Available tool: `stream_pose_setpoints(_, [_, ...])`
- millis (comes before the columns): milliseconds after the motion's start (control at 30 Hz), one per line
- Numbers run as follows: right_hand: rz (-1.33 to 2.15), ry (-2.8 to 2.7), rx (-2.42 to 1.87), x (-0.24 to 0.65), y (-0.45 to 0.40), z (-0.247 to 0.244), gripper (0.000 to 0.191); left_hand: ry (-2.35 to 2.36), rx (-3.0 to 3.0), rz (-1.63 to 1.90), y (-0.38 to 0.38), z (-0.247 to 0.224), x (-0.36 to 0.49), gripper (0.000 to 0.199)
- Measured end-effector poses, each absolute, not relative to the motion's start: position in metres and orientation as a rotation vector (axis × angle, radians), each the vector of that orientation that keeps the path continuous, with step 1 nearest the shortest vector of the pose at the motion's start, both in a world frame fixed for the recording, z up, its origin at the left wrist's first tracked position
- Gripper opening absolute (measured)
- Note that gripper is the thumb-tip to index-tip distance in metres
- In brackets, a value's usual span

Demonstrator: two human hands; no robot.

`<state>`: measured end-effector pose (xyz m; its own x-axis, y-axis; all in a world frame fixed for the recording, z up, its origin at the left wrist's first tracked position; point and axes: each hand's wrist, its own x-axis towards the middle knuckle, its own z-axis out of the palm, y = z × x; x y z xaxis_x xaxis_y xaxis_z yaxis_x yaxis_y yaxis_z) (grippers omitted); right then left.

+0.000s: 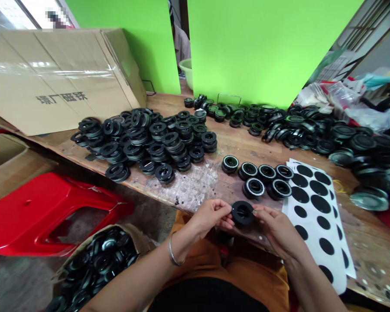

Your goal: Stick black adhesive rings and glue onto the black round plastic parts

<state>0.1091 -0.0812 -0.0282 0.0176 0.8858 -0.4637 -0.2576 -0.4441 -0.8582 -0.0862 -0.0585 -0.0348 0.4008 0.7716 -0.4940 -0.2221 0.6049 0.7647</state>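
Between my two hands, at the table's front edge, is a round black ring-shaped part point(242, 213) with a dark centre opening. My left hand point(216, 213) pinches its left rim between thumb and fingers. From the other side, my right hand point(271, 221) grips the right rim the same way. Just beyond it stand several short stacks of black rings point(254, 187) with pale-edged tops. Right of these lie white sheets point(336, 255) carrying black round stickers point(326, 246) in different sizes.
Many stacked black rings point(157, 149) cover the table's left part. More black round parts point(299, 125) pile up behind and right. A cardboard box point(61, 78) stands back left. Below are a red stool point(52, 212) and a carton of black parts point(100, 260). A person point(181, 43) shows between green panels.
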Motion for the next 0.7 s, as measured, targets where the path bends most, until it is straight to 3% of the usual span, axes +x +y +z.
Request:
stream_pose_setpoints(500, [1.530,-0.711,-1.468,0.1049,-0.0838,-0.0286,0.026,0.933,0.671,0.686,-0.0587,-0.0363,-0.0873,0.050])
stream_pose_setpoints(700, [1.467,-0.761,-1.491,0.1056,-0.0838,-0.0348,0.026,1.006,0.688,0.678,-0.0580,-0.0307,-0.0838,0.040])
